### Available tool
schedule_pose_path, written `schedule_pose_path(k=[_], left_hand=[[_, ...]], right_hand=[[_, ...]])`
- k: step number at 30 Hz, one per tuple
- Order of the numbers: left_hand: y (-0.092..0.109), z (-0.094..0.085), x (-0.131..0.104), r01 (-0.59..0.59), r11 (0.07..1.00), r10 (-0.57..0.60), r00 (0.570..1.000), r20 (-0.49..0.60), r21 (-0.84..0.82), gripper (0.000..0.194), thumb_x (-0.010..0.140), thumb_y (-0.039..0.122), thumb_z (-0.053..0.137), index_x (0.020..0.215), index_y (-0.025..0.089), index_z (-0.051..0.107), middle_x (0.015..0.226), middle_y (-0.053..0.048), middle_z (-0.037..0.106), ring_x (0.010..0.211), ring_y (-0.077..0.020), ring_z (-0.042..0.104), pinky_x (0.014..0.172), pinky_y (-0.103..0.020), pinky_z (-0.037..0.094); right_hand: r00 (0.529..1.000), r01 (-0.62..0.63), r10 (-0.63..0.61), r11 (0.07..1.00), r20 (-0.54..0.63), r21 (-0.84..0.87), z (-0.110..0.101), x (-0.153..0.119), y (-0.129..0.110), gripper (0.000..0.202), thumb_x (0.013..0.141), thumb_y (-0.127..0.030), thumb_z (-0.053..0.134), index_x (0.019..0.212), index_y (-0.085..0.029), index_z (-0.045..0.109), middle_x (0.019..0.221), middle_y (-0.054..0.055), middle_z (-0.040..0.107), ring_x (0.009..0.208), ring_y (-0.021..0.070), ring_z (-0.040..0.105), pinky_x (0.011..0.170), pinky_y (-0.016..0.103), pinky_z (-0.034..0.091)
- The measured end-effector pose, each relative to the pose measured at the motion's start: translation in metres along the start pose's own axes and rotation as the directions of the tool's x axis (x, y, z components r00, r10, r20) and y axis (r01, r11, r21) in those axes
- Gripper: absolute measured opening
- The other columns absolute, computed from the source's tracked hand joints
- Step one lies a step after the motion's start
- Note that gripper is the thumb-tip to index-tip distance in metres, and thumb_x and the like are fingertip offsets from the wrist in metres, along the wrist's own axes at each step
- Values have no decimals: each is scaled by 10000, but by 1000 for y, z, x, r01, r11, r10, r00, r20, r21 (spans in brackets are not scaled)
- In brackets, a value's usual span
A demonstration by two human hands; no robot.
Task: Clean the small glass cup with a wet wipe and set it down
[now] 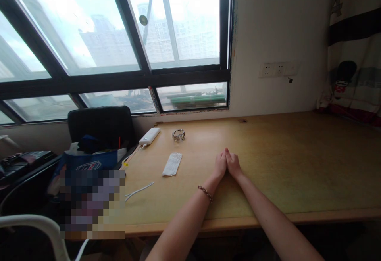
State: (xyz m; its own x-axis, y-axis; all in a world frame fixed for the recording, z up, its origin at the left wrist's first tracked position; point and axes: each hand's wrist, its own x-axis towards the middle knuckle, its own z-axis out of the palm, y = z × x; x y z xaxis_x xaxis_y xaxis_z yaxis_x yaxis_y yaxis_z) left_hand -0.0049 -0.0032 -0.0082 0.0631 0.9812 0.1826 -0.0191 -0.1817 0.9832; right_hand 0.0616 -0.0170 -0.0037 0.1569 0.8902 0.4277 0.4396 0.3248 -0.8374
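My left hand (220,164) and my right hand (233,163) rest side by side on the wooden table, touching each other. Both have curled fingers, and the thumbs meet at the top. I see nothing in them, though the inner sides of the fingers are hidden. A braided bracelet (205,193) circles my left wrist. To the left of my hands lies a folded white tissue (172,164). Farther back sits a silver, openwork metal band (178,135), shaped like a bracelet. A white power bank (149,136) with a cable plugged in lies near the table's left edge.
The wooden table (297,166) runs along the wall under the window. A loose white cable (139,190) lies at its left side. Beyond that edge stand a black chair (99,122) and a blue bag (89,162). Wall sockets (274,70) and a patterned curtain (354,54) are at right.
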Motion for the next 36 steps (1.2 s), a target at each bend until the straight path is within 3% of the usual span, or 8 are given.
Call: schedule_pose_path(k=[15,21,24,27,29,31,34,36], left_hand=[[-2,0,1,-6,1000,6,1000,-4,20,328,763,376,380,528,163,465,538,-11,486,547,-117,413,566,-252,356],[-1,-1,1,-34,983,30,999,22,179,371,803,372,306,554,148,465,550,-10,498,548,-110,422,544,-238,356],[10,-12,-1,-113,900,92,993,72,421,382,816,385,304,611,148,522,592,-29,536,571,-125,460,572,-244,369],[27,-34,1,-168,646,204,978,44,744,317,808,371,350,787,150,577,808,-93,585,773,-181,522,730,-293,384],[35,-53,5,-48,472,268,959,-91,880,296,790,343,389,918,142,566,1036,-143,535,1003,-247,456,864,-376,328],[37,-74,11,208,354,268,911,-312,912,358,761,336,433,1041,131,520,1220,-174,407,1168,-330,288,919,-502,232],[29,-99,19,527,273,173,796,-580,805,498,724,358,479,1147,97,449,1322,-213,259,1221,-423,102,883,-632,136],[20,-106,22,596,265,107,763,-638,758,539,722,365,483,1170,69,424,1326,-241,233,1212,-443,107,875,-644,132]], right_hand=[[1000,-15,15,1000,12,18,0,0,0,625,794,-580,247,510,-130,575,524,91,599,513,172,533,470,242,331],[1000,-10,10,1000,13,-22,-1,0,0,609,811,-553,230,485,-148,547,494,80,578,501,168,528,462,237,321],[1000,-19,21,996,19,-85,-4,1,1,594,814,-546,234,484,-164,547,472,65,566,482,160,521,471,237,322],[997,-75,76,987,0,-139,-6,3,4,605,821,-540,216,427,-182,503,400,39,514,422,139,492,485,234,329],[992,-122,120,980,-26,-154,-6,4,6,616,821,-544,199,401,-187,472,368,29,483,389,129,473,480,233,329],[988,-150,145,975,-44,-163,-6,4,8,613,816,-553,201,402,-188,467,367,26,481,376,126,468,467,234,323],[987,-156,150,973,-50,-168,-6,4,9,607,810,-561,208,404,-189,464,370,26,484,370,126,466,458,237,318],[988,-153,147,974,-48,-168,-5,4,8,607,808,-564,210,400,-191,460,370,27,486,372,128,470,459,239,318]])
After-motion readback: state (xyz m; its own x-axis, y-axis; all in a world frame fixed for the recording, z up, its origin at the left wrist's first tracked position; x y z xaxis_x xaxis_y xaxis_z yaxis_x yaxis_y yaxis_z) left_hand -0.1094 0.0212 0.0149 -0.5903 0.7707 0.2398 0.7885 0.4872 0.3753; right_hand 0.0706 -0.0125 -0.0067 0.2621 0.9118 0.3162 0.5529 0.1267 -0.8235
